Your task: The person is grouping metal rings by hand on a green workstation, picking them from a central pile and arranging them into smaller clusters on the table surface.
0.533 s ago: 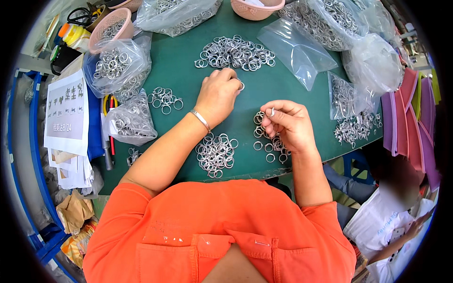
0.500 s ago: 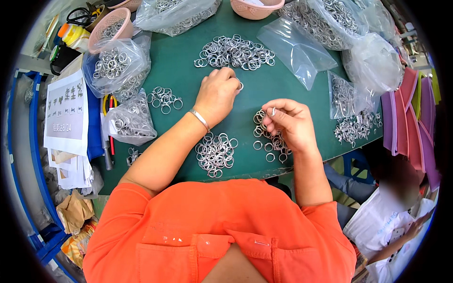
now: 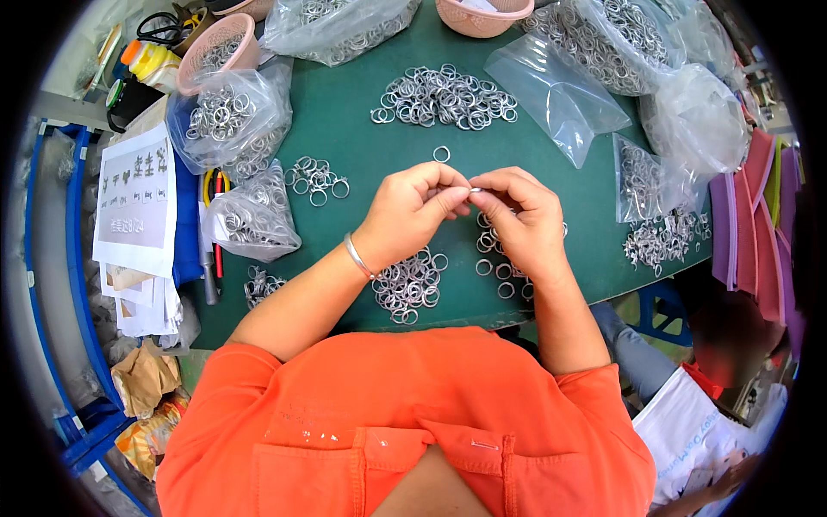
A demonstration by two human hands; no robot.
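In the head view, the only one, both hands meet in front of the chest over a green worktop (image 3: 366,142), their fingertips together at a small silvery piece (image 3: 475,189), perhaps a ring seen edge-on; its exact shape is too small to make out. For work this fine, it seems best to steady the piece with one hand and let the other turn or press it lightly, keeping the fingertips off its visible face and the wrists low, so that a slip drops it onto bare surface and not among the loose rings. The right hand (image 3: 524,224) has its grip closed on the piece, thumb against forefinger, the other fingers curled loosely. The left hand (image 3: 409,215) has its grip drawn to a narrow gap at the near edge of the same piece, touching or all but touching; whether it also clasps it cannot be told. Just beyond the hands a single ring (image 3: 442,161) lies by itself, with a large ring heap (image 3: 446,98) farther off. A near ring pile (image 3: 407,287) sits by the left forearm, and a looser ring group (image 3: 506,274) lies partly hidden under the right hand.
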